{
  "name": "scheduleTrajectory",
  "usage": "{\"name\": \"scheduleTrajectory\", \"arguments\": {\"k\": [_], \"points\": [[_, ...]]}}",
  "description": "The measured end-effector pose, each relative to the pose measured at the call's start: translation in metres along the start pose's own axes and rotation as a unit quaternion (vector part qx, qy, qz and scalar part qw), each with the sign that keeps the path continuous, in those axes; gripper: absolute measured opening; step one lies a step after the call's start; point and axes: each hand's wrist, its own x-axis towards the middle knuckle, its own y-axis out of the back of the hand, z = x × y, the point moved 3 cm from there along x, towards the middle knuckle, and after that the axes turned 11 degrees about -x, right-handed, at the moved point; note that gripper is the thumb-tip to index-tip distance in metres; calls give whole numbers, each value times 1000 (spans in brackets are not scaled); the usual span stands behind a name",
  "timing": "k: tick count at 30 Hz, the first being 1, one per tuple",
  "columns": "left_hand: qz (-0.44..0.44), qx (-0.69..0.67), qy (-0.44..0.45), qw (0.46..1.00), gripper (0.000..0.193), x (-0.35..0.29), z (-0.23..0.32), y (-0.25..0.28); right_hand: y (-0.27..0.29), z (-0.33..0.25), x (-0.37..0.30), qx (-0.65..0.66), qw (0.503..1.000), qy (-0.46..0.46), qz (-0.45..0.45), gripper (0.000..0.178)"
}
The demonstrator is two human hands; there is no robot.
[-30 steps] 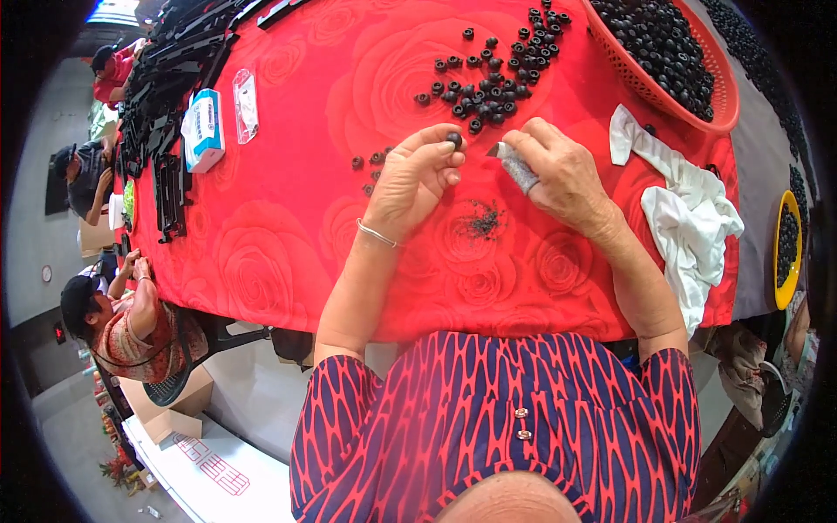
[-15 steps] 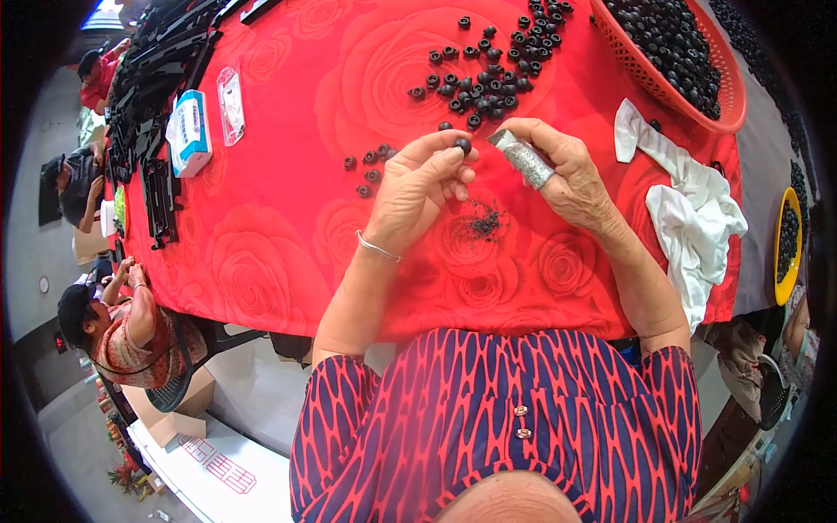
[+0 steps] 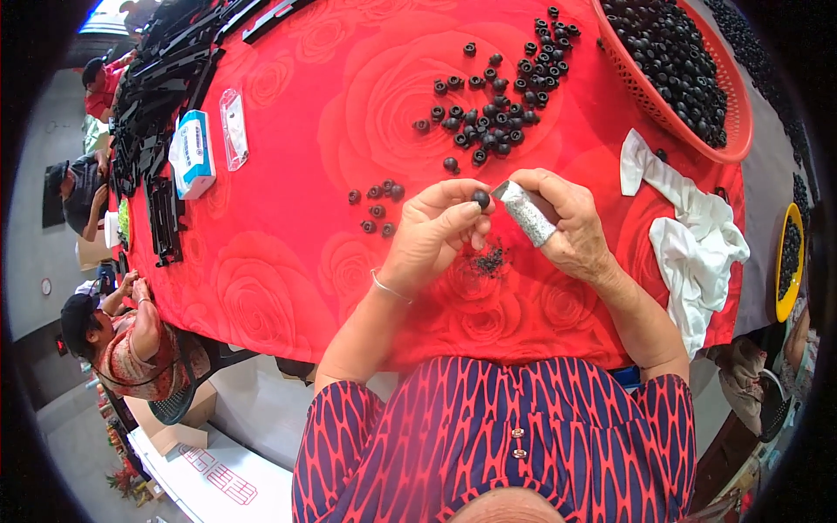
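Fingers, left hand (image 3: pixel 433 240): thumb and fingertips pinched on a small black round part (image 3: pixel 481 199), held above the red rose-patterned tablecloth (image 3: pixel 288 261).
Fingers, right hand (image 3: pixel 571 227): curled around a silvery wrapped tool (image 3: pixel 524 213), whose free end points to 10 o'clock, close beside the part.
Change, one second back: both hands were lower, near the cloth, the part pressed close to the tool.
Change, half a second back: hands already lifted; since then the part has drawn slightly away from the tool's tip.
Debris: a small dark heap of shavings (image 3: pixel 489 260) lies on the cloth just under the hands, at 6 o'clock from the part.
Loose parts: a scatter of black pieces (image 3: pixel 493 109) at 12 o'clock; a smaller cluster (image 3: pixel 377 209) at 9 o'clock.
Basket: an orange basket (image 3: pixel 737 131) of black pieces at 2 o'clock, cut off by the frame's top.
Cloth: a white rag (image 3: pixel 693 253) at 3 o'clock from the right hand.
Hard to make out: the tool's gripped end is hidden inside the right fist; the shape of the part's underside cannot be told.
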Motion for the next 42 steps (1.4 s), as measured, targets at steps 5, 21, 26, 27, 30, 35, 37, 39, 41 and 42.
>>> {"name": "scheduleTrajectory", "arguments": {"k": [5,21,26,27,30,35,37,39,41,42], "points": [[4,50,-7,999,24,0,1,0,-1,0,1,10,1000,-24,-15,26],[53,140,-5,989,26,-2,0,-1,-2,0,0,-17,999,-26,-31,29],[30,116,-10,993,24,-1,0,1,-1,-2,2,-25,999,-18,-31,28],[28,115,-9,993,24,-1,-1,1,0,-2,3,-25,999,-20,-35,28],[27,116,-9,993,24,0,-1,0,0,-1,3,-20,998,-35,-43,28],[27,121,0,992,24,0,-2,2,2,1,2,-32,997,-36,-55,27],[25,120,-4,992,24,-1,-2,1,2,1,2,-30,997,-36,-57,27],[29,123,-4,992,24,-1,-1,1,2,0,3,-32,997,-26,-61,27],[32,127,-3,991,24,-2,0,1,2,0,3,-30,997,-28,-60,26],[30,122,-2,992,24,-1,0,0,2,-1,4,-29,997,-30,-59,26]]}}
